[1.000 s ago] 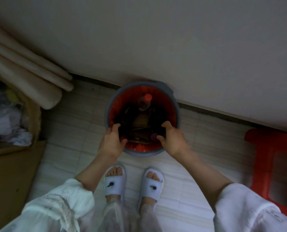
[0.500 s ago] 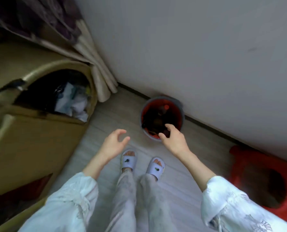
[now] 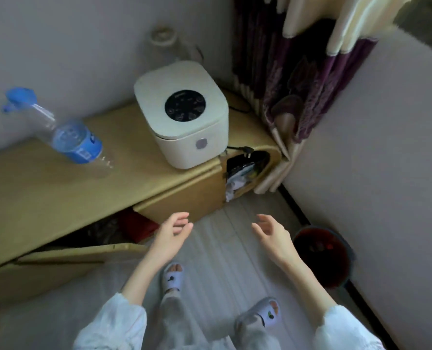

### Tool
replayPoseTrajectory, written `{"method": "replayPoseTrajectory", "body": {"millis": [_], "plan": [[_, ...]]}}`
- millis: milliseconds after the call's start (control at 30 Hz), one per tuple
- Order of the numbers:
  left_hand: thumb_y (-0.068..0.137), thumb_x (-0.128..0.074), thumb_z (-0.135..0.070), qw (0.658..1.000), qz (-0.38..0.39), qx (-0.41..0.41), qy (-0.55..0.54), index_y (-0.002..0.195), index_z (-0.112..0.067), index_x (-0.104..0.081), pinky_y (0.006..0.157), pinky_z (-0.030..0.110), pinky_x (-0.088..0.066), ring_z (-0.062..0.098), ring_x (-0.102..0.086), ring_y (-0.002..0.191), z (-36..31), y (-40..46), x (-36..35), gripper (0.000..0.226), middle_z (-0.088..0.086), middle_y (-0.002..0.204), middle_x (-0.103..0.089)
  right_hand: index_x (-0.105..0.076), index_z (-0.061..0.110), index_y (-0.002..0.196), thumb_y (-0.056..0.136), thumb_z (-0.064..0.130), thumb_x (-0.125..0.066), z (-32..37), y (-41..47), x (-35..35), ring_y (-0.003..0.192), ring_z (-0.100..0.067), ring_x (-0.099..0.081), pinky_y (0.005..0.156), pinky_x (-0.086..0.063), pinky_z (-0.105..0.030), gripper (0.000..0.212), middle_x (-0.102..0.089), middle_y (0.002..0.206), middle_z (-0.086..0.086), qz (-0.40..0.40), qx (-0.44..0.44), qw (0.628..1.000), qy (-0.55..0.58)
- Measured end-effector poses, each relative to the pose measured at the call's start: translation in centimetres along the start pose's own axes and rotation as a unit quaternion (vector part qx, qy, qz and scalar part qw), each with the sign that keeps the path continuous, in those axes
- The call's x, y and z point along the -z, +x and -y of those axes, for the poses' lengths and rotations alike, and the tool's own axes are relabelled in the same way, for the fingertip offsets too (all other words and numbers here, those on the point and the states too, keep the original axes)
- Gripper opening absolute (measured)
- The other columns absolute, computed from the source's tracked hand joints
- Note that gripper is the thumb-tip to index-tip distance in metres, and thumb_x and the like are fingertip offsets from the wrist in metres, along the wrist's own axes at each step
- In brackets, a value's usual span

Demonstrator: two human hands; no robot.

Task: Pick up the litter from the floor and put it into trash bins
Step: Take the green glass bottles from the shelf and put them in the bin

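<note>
A grey trash bin with a red liner (image 3: 336, 271) stands on the pale floor against the right wall, with dark litter inside it. My right hand (image 3: 273, 236) hovers just left of the bin, fingers relaxed and empty. My left hand (image 3: 170, 236) hangs in front of a low wooden cabinet, also relaxed and holding nothing. Crumpled white paper (image 3: 235, 188) sticks out of an opening in the cabinet's end.
A low wooden cabinet (image 3: 88, 193) runs along the left wall. On it stand a white cooker (image 3: 182, 122) and a plastic water bottle with a blue label (image 3: 71, 137). Purple and cream curtains (image 3: 298, 72) hang in the corner. My slippered feet (image 3: 173, 276) stand on the floor.
Both hands came off the bin's rim and drew back. My view turned left and lifted, so the bin slid to the right edge and the cabinet top came into sight.
</note>
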State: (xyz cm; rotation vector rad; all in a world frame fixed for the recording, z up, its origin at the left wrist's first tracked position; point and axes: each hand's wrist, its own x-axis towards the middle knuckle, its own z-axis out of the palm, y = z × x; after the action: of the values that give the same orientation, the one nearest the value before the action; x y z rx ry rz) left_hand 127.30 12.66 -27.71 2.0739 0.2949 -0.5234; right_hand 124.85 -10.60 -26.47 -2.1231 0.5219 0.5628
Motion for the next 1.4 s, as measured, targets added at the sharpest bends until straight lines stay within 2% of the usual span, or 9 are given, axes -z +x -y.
{"method": "replayPoseTrajectory", "body": {"millis": [267, 400, 567, 700, 800, 867, 1133, 1300, 1400], "plan": [[0.092, -0.054, -0.01, 1.0, -0.017, 0.001, -0.008, 0.119, -0.005, -0.054, 0.083, 0.02, -0.041, 0.017, -0.058, 0.092, 5.5, 4.0, 15.5, 0.028, 0.012, 0.114, -0.061, -0.054, 0.015, 0.127, 0.094, 0.03, -0.052, 16.6, 2.7, -10.4, 0.112, -0.022, -0.059, 0.091, -0.044, -0.026, 0.036, -0.065, 0.119, -0.007, 0.054, 0.088, 0.991, -0.079], [0.09, -0.055, -0.007, 0.996, -0.086, -0.002, -0.019, 0.116, -0.005, -0.057, 0.083, 0.019, -0.039, 0.019, -0.058, 0.096, 6.8, 7.4, 24.8, 0.025, 0.006, 0.106, -0.062, -0.053, 0.011, 0.127, 0.093, 0.027, -0.054, 27.6, 4.5, -14.4, 0.106, -0.021, -0.062, 0.077, -0.037, -0.017, 0.037, -0.065, 0.117, -0.006, 0.047, 0.169, 0.98, -0.092], [0.088, -0.054, 0.003, 0.988, -0.142, -0.036, -0.047, 0.116, 0.001, -0.056, 0.068, 0.003, -0.039, 0.016, -0.057, 0.095, 6.5, 11.2, 31.7, 0.028, 0.002, 0.102, -0.058, -0.039, 0.01, 0.138, 0.087, 0.031, -0.063, 38.3, 7.1, -17.2, 0.126, -0.021, -0.047, 0.099, -0.033, -0.022, 0.06, -0.052, 0.135, -0.009, -0.034, 0.292, 0.953, -0.075], [0.089, -0.054, 0.002, 0.981, -0.163, -0.06, -0.084, 0.11, -0.01, -0.057, 0.078, 0.005, -0.041, 0.008, -0.058, 0.092, 6.6, 12.4, 34.1, 0.024, 0.002, 0.102, -0.061, -0.035, 0.016, 0.142, 0.08, 0.036, -0.07, 43.8, 7.8, -19.0, 0.13, -0.022, -0.039, 0.104, -0.029, -0.025, 0.074, -0.044, 0.14, -0.006, -0.023, 0.387, 0.915, -0.116], [0.089, -0.054, 0.001, 0.98, -0.156, -0.052, -0.117, 0.115, -0.004, -0.056, 0.087, 0.022, -0.041, 0.018, -0.057, 0.099, 6.4, 13.1, 34.8, 0.026, 0.005, 0.106, -0.06, -0.049, 0.021, 0.134, 0.084, 0.034, -0.066, 44.6, 8.0, -19.9, 0.119, -0.022, -0.049, 0.096, -0.041, -0.032, 0.055, -0.054, 0.129, -0.002, -0.035, 0.424, 0.889, -0.169], [0.089, -0.056, 0.0, 0.98, -0.153, -0.051, -0.114, 0.117, -0.004, -0.056, 0.088, 0.025, -0.04, 0.017, -0.057, 0.098, 6.0, 13.4, 34.8, 0.028, 0.006, 0.108, -0.061, -0.055, 0.02, 0.128, 0.086, 0.026, -0.063, 43.9, 7.9, -19.9, 0.112, -0.023, -0.052, 0.091, -0.045, -0.035, 0.043, -0.059, 0.122, -0.003, -0.049, 0.427, 0.887, -0.166], [0.085, -0.063, -0.003, 0.987, -0.111, -0.097, -0.065, 0.128, -0.006, -0.049, 0.082, 0.018, -0.04, 0.015, -0.057, 0.097, 2.5, 12.3, 31.3, 0.045, 0.001, 0.112, -0.057, -0.057, 0.014, 0.123, 0.083, 0.023, -0.066, 39.8, 6.7, -16.1, 0.101, -0.027, -0.058, 0.084, -0.047, -0.036, 0.042, -0.059, 0.116, -0.006, -0.102, 0.405, 0.894, -0.16], [0.073, -0.072, -0.014, 0.989, -0.044, -0.136, -0.03, 0.131, -0.014, -0.046, 0.102, 0.042, -0.041, 0.025, -0.051, 0.12, -0.3, 9.9, 25.5, 0.064, 0.009, 0.131, -0.052, -0.059, 0.016, 0.124, 0.083, 0.023, -0.066, 32.7, 3.1, -11.2, 0.089, -0.028, -0.062, 0.08, -0.049, -0.038, 0.042, -0.057, 0.109, -0.005, -0.155, 0.351, 0.918, -0.099], [0.074, -0.073, -0.013, 0.987, 0.032, -0.154, -0.016, 0.125, -0.018, -0.046, 0.091, 0.019, -0.045, 0.009, -0.052, 0.107, -2.5, 7.4, 19.4, 0.058, -0.009, 0.115, -0.056, -0.062, 0.017, 0.118, 0.081, 0.026, -0.066, 26.5, -0.1, -7.2, 0.089, -0.024, -0.062, 0.081, -0.05, -0.039, 0.038, -0.058, 0.107, -0.001, -0.198, 0.316, 0.925, -0.074]]}}
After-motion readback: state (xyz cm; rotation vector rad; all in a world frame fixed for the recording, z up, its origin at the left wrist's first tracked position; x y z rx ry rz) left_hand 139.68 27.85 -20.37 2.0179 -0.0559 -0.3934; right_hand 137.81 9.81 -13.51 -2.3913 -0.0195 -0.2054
